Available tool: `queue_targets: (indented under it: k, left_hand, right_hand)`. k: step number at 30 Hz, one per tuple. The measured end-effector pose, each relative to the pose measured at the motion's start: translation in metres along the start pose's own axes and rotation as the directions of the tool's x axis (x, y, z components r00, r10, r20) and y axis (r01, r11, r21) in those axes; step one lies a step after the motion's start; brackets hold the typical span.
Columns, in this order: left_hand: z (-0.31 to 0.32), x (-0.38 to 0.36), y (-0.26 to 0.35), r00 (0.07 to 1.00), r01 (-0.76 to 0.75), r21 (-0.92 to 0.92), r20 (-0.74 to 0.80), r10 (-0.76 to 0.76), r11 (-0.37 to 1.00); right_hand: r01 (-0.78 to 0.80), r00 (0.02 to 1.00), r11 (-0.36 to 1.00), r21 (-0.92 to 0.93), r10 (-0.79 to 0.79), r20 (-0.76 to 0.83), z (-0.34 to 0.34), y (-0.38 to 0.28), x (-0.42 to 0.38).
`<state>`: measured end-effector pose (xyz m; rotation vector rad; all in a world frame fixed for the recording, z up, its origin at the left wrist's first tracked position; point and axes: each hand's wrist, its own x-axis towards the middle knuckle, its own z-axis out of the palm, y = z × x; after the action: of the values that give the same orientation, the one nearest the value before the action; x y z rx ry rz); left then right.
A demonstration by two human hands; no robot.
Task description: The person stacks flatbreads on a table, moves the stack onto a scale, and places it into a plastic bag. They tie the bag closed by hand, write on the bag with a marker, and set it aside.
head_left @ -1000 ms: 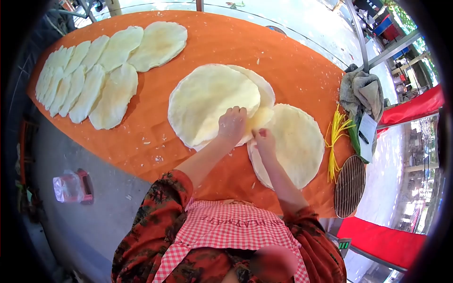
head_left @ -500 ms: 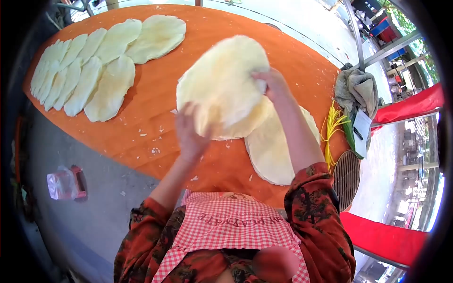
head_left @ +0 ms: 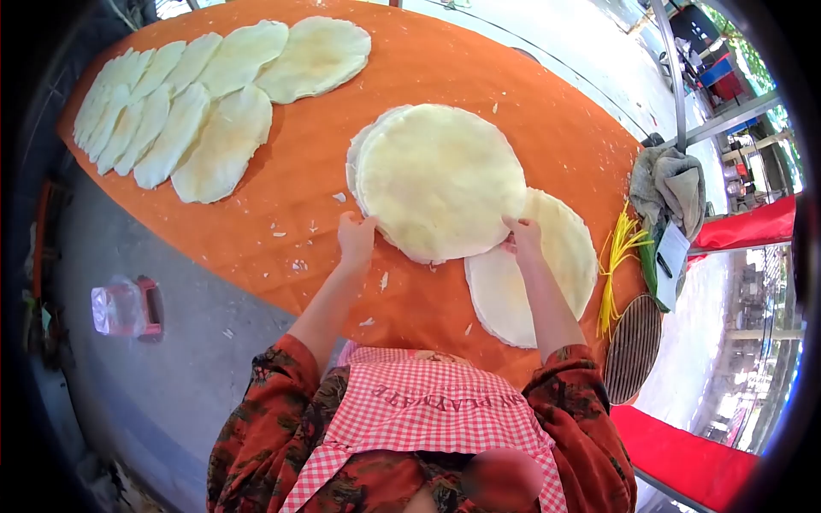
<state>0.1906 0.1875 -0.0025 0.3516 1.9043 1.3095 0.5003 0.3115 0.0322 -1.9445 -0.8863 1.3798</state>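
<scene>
A round, pale, thin flatbread (head_left: 440,179) lies on top of a small stack in the middle of the orange table. The edges of the ones beneath show at its left side. My left hand (head_left: 357,238) pinches the stack's lower left edge. At the lower right edge, my right hand (head_left: 523,235) has its thumb and fingers closed on the top flatbread's rim. Partly under my right forearm is a second flatbread pile (head_left: 560,248), which the middle stack overlaps.
Overlapping rows of flatbreads (head_left: 222,141) cover the table's far left. On the right lie yellow ties (head_left: 617,269), a grey cloth (head_left: 671,184), a white paper with a pen (head_left: 674,252) and a ribbed dark oval (head_left: 633,350). Crumbs dot the orange table (head_left: 325,282). A clear plastic bag (head_left: 118,309) is below left.
The flatbread that was lifted and tilted in my right hand now lies flat on the middle stack. My left hand has gone from spread fingers to a pinch at the edge. The view has shifted slightly.
</scene>
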Motion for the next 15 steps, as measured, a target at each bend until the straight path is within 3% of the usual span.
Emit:
queue_targets:
  k: [1, 3, 4, 7, 8, 11, 12, 13, 14, 15]
  left_hand:
    - [0.005, 0.005, 0.001, 0.999, 0.007, -0.011, -0.032, -0.007, 1.000]
    - [0.005, 0.007, 0.015, 0.978, 0.181, -0.183, 0.137, -0.157, 0.966]
    - [0.006, 0.005, 0.028, 0.949, 0.271, -0.256, 0.232, -0.213, 0.928]
    - [0.010, 0.004, 0.050, 0.920, 0.347, -0.411, 0.325, -0.220, 0.843]
    - [0.008, 0.006, 0.048, 0.914, 0.341, -0.385, 0.348, -0.208, 0.858]
    - [0.003, 0.008, 0.021, 0.909, 0.294, -0.377, 0.394, -0.136, 0.878]
    - [-0.003, -0.006, -0.006, 0.918, 0.259, -0.418, 0.388, -0.087, 0.871]
    - [-0.009, -0.019, -0.023, 0.925, 0.219, -0.456, 0.378, -0.036, 0.863]
    - [-0.018, -0.029, -0.032, 0.899, 0.290, -0.437, 0.430, -0.086, 0.851]
    - [-0.028, -0.040, -0.040, 0.867, 0.362, -0.414, 0.480, -0.138, 0.836]
  right_hand:
    - [-0.069, 0.995, 0.994, 0.085, 0.062, 0.080, -0.004, 0.002, 0.003]
    - [-0.155, 0.978, 0.968, 0.197, 0.121, 0.172, -0.002, 0.005, 0.007]
    - [-0.162, 0.976, 0.959, 0.231, 0.122, 0.177, 0.001, 0.004, 0.007]
    - [-0.150, 0.960, 0.922, 0.356, 0.049, 0.275, 0.009, -0.001, 0.008]
    - [-0.145, 0.948, 0.905, 0.401, 0.011, 0.317, 0.011, -0.002, 0.007]
    - [0.089, 0.984, 0.993, -0.081, -0.075, 0.165, 0.004, -0.030, 0.002]
    - [0.400, 0.908, 0.853, -0.336, -0.419, 0.018, 0.006, -0.034, -0.008]
    - [0.582, 0.682, 0.563, -0.587, -0.731, -0.025, 0.013, -0.034, -0.023]
    - [0.593, 0.353, 0.190, -0.782, -0.935, 0.041, 0.022, -0.034, -0.040]
    - [0.749, 0.433, 0.271, -0.605, -0.891, 0.137, 0.036, -0.034, -0.063]
